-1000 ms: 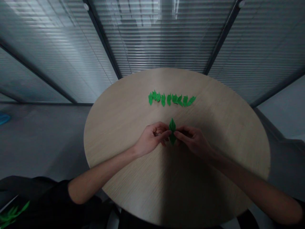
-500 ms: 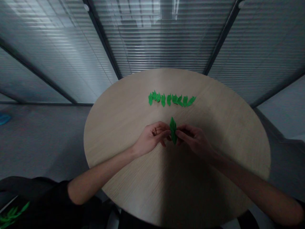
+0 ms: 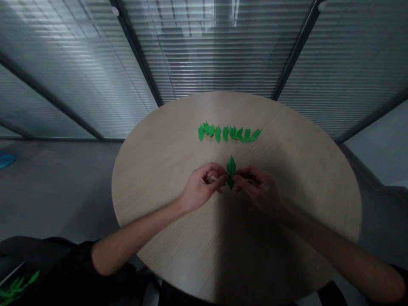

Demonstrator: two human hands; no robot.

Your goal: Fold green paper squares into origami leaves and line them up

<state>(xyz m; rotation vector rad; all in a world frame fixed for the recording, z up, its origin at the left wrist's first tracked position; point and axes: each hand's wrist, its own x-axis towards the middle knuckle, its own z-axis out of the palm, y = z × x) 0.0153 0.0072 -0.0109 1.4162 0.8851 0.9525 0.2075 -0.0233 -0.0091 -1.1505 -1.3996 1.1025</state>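
Observation:
Between my two hands is a green folded paper leaf (image 3: 231, 165), pointed at its top and bottom ends and held above the table. My left hand (image 3: 203, 185) pinches its left edge between thumb and fingers. On the other side, my right hand (image 3: 259, 187) grips the right edge the same way. Fingertips cover part of the leaf's middle. Farther back, a row of similar green paper leaves (image 3: 218, 134) lies on the tabletop, some touching or overlapping.
The round wooden table (image 3: 153, 170) fills the middle of the view. Glass walls with blinds (image 3: 219, 63) stand behind it. More green pieces (image 3: 19, 285) show at the lower left, beside a dark sleeve. A blue object (image 3: 6, 160) lies on the floor at left.
The leaf has turned or opened between my fingers, its upper part looking wider and its lower end a little higher. Both hands stay nearly in place; the row is unchanged.

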